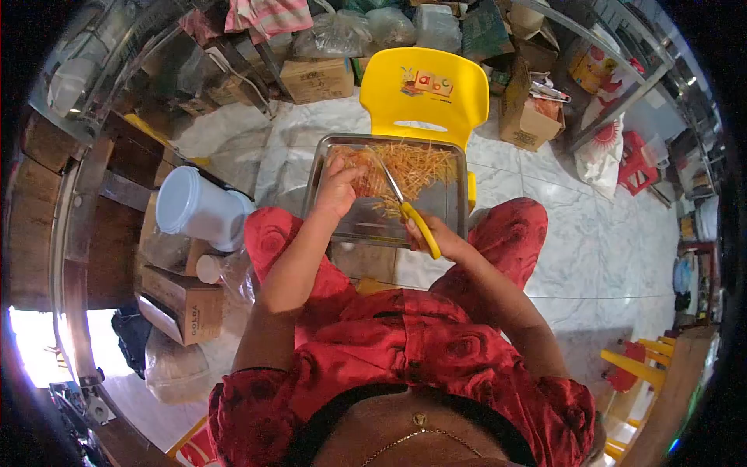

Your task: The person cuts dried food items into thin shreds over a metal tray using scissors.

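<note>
A metal tray (315, 183) rests on a small yellow chair (424, 86) in front of my knees. Thin orange-yellow strips (424, 167) lie heaped across its far part. My left hand (339, 185) is over the left side of the heap, with its fingers bent around some of the strips. In my right hand (428, 233) are scissors (420, 227) with yellow handles, their metal blades pointing away from me into the strips, near my left fingers. Whether the blades are apart is too small to tell.
At the left stand a white bucket (191, 206) and a cardboard box (187, 307). Another open box (529, 117) is at the back right, near a white sack (601, 159). Shelving and plastic bags line the back. Yellow stools (638, 366) stand at the lower right.
</note>
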Available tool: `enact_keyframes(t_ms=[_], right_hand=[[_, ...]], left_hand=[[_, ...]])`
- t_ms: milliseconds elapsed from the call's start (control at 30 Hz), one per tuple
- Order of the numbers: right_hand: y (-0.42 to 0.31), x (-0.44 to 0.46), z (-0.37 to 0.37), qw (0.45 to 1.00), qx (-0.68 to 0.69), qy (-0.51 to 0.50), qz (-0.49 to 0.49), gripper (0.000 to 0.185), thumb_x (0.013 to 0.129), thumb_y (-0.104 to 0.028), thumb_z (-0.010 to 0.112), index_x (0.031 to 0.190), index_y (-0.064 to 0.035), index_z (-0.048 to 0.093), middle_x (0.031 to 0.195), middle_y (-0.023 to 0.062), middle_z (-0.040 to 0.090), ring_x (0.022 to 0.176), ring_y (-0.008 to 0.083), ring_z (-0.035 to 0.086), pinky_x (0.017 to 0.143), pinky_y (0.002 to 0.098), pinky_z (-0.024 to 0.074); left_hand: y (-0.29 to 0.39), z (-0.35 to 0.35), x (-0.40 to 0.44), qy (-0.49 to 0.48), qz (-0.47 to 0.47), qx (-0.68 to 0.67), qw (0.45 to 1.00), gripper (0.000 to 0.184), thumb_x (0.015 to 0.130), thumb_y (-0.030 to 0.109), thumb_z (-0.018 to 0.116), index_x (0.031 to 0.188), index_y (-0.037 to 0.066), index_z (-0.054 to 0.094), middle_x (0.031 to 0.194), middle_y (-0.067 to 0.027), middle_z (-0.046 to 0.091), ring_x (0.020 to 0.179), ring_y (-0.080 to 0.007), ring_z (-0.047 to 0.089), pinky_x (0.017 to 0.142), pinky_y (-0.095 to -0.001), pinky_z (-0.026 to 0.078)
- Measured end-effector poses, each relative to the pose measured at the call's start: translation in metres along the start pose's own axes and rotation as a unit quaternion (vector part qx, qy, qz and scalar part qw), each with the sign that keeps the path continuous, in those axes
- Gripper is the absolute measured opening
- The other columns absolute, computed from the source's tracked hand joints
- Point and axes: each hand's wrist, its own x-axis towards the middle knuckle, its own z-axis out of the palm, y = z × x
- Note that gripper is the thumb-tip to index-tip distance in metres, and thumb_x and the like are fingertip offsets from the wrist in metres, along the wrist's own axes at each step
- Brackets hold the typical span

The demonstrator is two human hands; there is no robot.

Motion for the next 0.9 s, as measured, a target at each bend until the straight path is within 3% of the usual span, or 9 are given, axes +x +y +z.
enact_keyframes(t_ms=[133, 333, 400, 500, 600, 733, 833, 900], right_hand=[[0.006, 0.002, 0.006, 0.999, 0.03, -0.013, -0.017, 0.045, 0.085, -0.042, 0.049, 0.107, -0.003, 0.045, 0.064, 0.0004, 0.047, 0.054, 0.0096, 0.046, 0.048, 0.0253, 0.039], [0.0, 0.011, 0.007, 0.999, 0.011, -0.016, -0.033, 0.04, 0.087, -0.037, 0.049, 0.106, -0.0024, 0.043, 0.066, -0.0008, 0.046, 0.053, 0.0086, 0.045, 0.047, 0.024, 0.0388], [-0.003, 0.01, 0.012, 0.988, 0.153, -0.028, -0.007, 0.036, 0.086, -0.033, 0.052, 0.104, -0.0025, 0.046, 0.062, -0.0016, 0.045, 0.051, 0.0079, 0.045, 0.045, 0.0225, 0.0377], [-0.006, 0.009, 0.013, 0.996, 0.075, 0.025, 0.048, 0.031, 0.085, -0.03, 0.055, 0.099, -0.0028, 0.05, 0.057, -0.0026, 0.043, 0.046, 0.0073, 0.044, 0.042, 0.0219, 0.0358], [-0.007, 0.009, 0.011, 0.989, 0.125, 0.041, 0.074, 0.031, 0.084, -0.03, 0.057, 0.097, -0.0019, 0.051, 0.054, -0.0024, 0.043, 0.041, 0.0074, 0.042, 0.038, 0.023, 0.0345], [-0.002, 0.011, 0.006, 0.996, 0.052, 0.056, 0.046, 0.033, 0.084, -0.029, 0.057, 0.1, -0.0013, 0.051, 0.055, -0.0011, 0.046, 0.04, 0.0078, 0.042, 0.038, 0.0238, 0.0342], [-0.002, 0.011, 0.004, 0.995, 0.059, 0.016, 0.08, 0.035, 0.085, -0.032, 0.055, 0.1, -0.001, 0.051, 0.059, 0.0006, 0.048, 0.05, 0.0077, 0.045, 0.045, 0.0234, 0.0375], [0.007, 0.015, 0.006, 0.999, -0.006, 0.046, -0.004, 0.036, 0.085, -0.034, 0.054, 0.099, -0.0014, 0.052, 0.064, 0.0016, 0.049, 0.058, 0.0078, 0.046, 0.052, 0.0231, 0.0386]], left_hand=[[-0.005, -0.002, 0.002, 0.058, 0.028, 0.002, 0.998, 0.037, 0.076, -0.004, 0.053, 0.111, 0.005, 0.045, 0.101, -0.006, 0.055, 0.094, -0.0176, 0.055, 0.08, -0.0333, 0.047], [-0.002, -0.001, -0.001, 0.034, 0.067, 0.007, 0.997, 0.03, 0.075, -0.005, 0.054, 0.103, 0.003, 0.049, 0.096, -0.0056, 0.057, 0.088, -0.0156, 0.057, 0.077, -0.0291, 0.047], [-0.003, -0.002, -0.001, 0.044, 0.078, 0.031, 0.995, 0.029, 0.074, -0.005, 0.055, 0.102, 0.002, 0.049, 0.096, -0.0055, 0.057, 0.086, -0.0149, 0.057, 0.076, -0.0281, 0.047], [-0.004, -0.003, 0.0, 0.049, 0.095, 0.043, 0.993, 0.029, 0.074, -0.005, 0.055, 0.102, 0.001, 0.049, 0.096, -0.0055, 0.057, 0.085, -0.0148, 0.057, 0.076, -0.0274, 0.046], [-0.01, -0.01, 0.005, 0.045, 0.093, 0.049, 0.993, 0.03, 0.073, -0.004, 0.056, 0.102, 0.001, 0.049, 0.095, -0.0055, 0.057, 0.084, -0.0151, 0.057, 0.075, -0.0276, 0.046], [-0.017, -0.022, 0.015, 0.016, 0.08, 0.036, 0.996, 0.03, 0.074, -0.003, 0.057, 0.102, 0.001, 0.049, 0.094, -0.0052, 0.057, 0.083, -0.0147, 0.057, 0.074, -0.0276, 0.046], [-0.019, -0.019, 0.014, 0.079, 0.064, 0.016, 0.995, 0.027, 0.075, 0.001, 0.058, 0.101, 0.001, 0.05, 0.094, -0.005, 0.057, 0.083, -0.0142, 0.056, 0.075, -0.0277, 0.045], [-0.019, -0.016, 0.012, 0.051, 0.087, 0.09, 0.991, 0.025, 0.076, 0.005, 0.058, 0.1, 0.0, 0.051, 0.093, -0.0051, 0.057, 0.084, -0.0138, 0.055, 0.075, -0.0274, 0.044]])
